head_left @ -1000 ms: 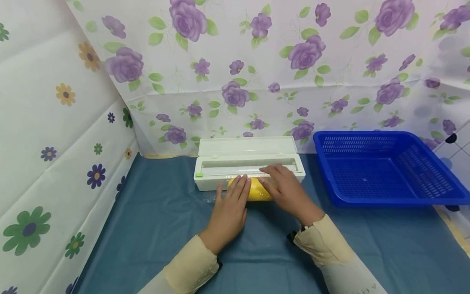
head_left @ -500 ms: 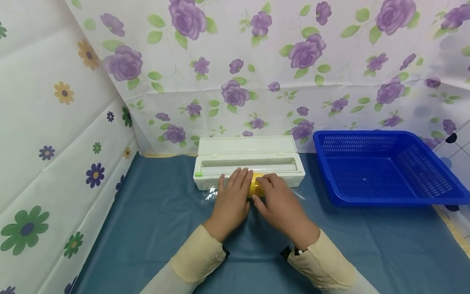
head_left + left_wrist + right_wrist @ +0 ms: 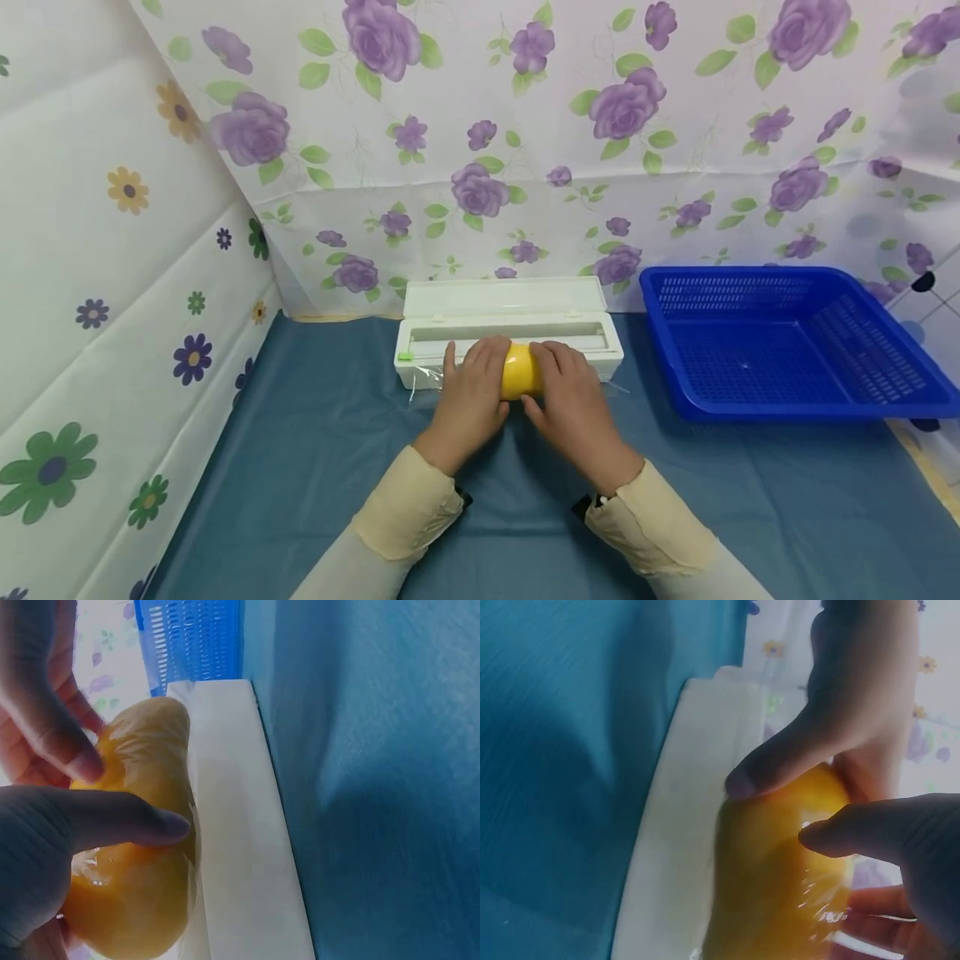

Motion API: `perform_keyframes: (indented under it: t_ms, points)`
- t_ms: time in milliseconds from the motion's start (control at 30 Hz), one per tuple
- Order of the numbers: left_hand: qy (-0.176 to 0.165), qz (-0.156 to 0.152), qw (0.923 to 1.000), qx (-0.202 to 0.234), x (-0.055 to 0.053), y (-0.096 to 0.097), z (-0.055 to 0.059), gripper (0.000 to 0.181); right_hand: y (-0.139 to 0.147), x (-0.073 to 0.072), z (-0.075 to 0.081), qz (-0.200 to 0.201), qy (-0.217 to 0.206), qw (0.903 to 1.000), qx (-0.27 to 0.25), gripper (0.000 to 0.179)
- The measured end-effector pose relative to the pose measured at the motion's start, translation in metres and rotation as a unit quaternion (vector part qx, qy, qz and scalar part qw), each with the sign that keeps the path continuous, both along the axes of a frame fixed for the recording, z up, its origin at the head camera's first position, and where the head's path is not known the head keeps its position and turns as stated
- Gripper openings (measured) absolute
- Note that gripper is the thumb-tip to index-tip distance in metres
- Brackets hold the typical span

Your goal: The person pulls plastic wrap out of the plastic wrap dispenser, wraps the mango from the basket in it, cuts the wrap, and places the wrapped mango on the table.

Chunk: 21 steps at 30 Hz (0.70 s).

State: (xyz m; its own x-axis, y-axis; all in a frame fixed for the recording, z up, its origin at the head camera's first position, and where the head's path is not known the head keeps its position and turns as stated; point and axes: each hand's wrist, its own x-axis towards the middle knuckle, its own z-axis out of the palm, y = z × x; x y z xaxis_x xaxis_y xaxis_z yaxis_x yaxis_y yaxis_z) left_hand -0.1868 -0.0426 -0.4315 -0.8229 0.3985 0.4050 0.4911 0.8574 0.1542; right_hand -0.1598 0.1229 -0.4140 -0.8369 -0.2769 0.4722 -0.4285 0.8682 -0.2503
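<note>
A smooth, yellow, oblong fruit, mango-like in shape, is wrapped in clear cling film. Both hands hold it just in front of a white cling film dispenser. My left hand grips its left part, thumb on the near side and fingers over the far side. On the right part, my right hand grips it the same way. Loose film sticks out past the left hand, with a thin wisp at the right. Inside the dispenser lies a white roll; its lid stands up behind.
A blue plastic basket with slotted sides stands to the right of the dispenser. A blue-green cloth covers the table. Flower-patterned sheets hang behind and at the left. A green slider sits on the dispenser's left end.
The right hand has come down from the dispenser's front edge onto the fruit. The fruit, now between both hands, has shifted slightly up toward the dispenser, and film ends have come into view.
</note>
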Motion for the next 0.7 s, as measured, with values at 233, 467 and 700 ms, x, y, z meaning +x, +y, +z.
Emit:
perform_keyframes:
  t_ms: [233,467,700]
  points:
    - [-0.025,-0.013,0.9995,0.014,-0.003,-0.007,0.002,0.086,0.010,-0.010,-0.005,0.007,-0.013,0.9997,0.017,0.071]
    - [-0.028,-0.025,0.9987,0.034,-0.005,-0.013,0.006,0.084,0.024,-0.021,-0.009,0.039,-0.024,0.9986,0.027,0.079]
    - [0.000,-0.033,0.9992,0.021,-0.008,-0.018,0.007,0.084,0.031,-0.026,-0.010,0.055,-0.031,0.9976,0.028,0.081]
